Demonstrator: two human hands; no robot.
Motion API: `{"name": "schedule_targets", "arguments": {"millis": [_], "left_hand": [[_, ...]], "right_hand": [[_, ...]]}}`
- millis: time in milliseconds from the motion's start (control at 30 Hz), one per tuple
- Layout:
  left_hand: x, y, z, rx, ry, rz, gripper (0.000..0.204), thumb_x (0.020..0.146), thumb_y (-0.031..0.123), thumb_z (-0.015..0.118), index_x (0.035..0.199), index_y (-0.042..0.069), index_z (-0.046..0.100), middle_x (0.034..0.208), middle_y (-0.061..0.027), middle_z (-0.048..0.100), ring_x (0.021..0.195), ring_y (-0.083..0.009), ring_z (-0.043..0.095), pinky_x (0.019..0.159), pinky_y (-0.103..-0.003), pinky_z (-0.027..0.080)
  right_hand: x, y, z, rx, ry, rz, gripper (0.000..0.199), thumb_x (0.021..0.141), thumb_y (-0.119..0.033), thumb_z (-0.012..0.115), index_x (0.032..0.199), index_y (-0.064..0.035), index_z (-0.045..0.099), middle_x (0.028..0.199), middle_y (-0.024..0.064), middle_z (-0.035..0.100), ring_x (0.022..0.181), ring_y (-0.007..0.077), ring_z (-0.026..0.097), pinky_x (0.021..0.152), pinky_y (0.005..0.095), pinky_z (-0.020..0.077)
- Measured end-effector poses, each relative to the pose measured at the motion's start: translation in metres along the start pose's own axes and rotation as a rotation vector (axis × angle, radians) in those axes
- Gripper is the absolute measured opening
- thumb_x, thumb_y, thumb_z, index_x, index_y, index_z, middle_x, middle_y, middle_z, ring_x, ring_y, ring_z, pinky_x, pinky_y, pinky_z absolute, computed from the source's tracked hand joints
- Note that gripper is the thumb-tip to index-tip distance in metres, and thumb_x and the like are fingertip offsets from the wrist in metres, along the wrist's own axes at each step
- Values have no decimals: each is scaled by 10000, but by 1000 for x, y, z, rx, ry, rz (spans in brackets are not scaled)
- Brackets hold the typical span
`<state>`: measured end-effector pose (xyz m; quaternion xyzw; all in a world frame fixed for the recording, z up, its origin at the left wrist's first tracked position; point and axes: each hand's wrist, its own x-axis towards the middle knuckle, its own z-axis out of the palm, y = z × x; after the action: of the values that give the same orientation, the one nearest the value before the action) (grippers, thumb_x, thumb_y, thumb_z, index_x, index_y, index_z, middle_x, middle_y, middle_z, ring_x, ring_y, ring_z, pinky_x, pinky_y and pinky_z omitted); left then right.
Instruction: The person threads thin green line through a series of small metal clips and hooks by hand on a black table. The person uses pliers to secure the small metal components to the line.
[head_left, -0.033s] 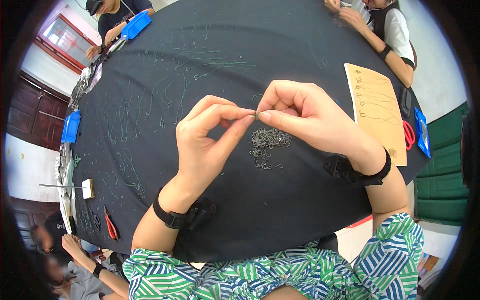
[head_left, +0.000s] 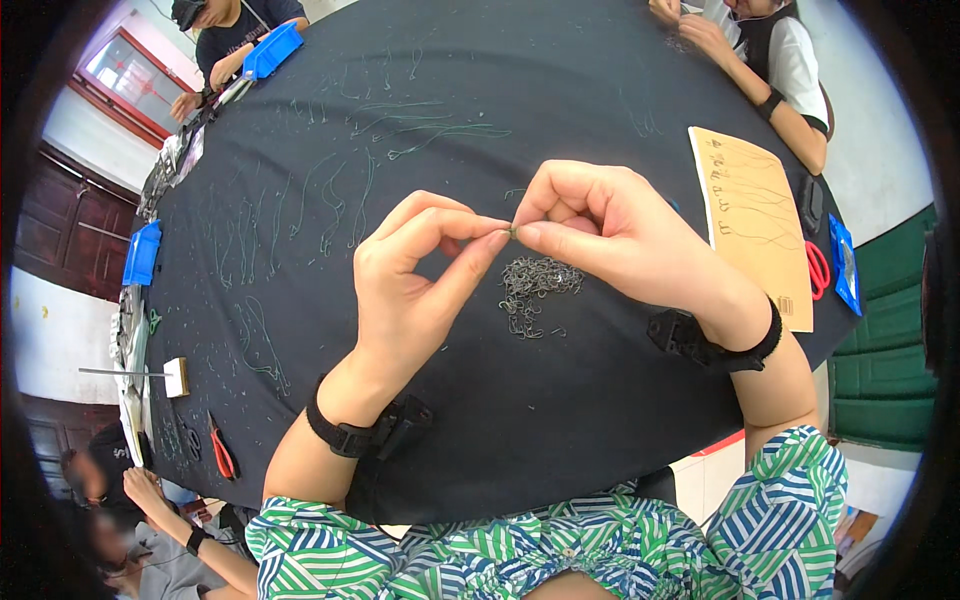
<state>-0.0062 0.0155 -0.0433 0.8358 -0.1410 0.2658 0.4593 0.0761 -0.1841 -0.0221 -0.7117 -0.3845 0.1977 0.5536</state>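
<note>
My left grip (head_left: 405, 265) and right grip (head_left: 625, 225) pinch a tiny greenish piece (head_left: 513, 232) (too small to make out); light, steady pressure should control it.

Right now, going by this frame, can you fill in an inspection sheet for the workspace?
Surface: black cloth, wrinkled, dotted with small bits.
Job's things: tiny greenish piece at the fingertips, details unclear; pile of small grey metal pieces nearby.
Clutter: green threads, red-handled pliers, tan card, blue packet.
Hands: left hand and right hand both pinching, fingertips together.
Cables: nothing certain seen.
Surroundings: co-workers around the table; green door at right.
</note>
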Motion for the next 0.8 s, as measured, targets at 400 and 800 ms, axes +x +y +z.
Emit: {"name": "schedule_targets", "arguments": {"millis": [400,800], "left_hand": [[-5,1,6,-287,-14,-215,64,908,87,705,914,25,688,809,23,611,711,-41,521,648,-197,411],[15,15,28,-553,-155,-497,79,979,148,622,1004,73,616,827,51,549,736,-37,467,691,-201,388]], "right_hand": [[-6,-21,-26,-375,143,-130,185,887,-195,663,887,-10,660,639,107,615,570,183,595,553,335,446],[-6,-31,-69,-194,210,-239,292,922,-275,697,815,-18,607,652,-40,490,587,26,411,513,236,325]]}}
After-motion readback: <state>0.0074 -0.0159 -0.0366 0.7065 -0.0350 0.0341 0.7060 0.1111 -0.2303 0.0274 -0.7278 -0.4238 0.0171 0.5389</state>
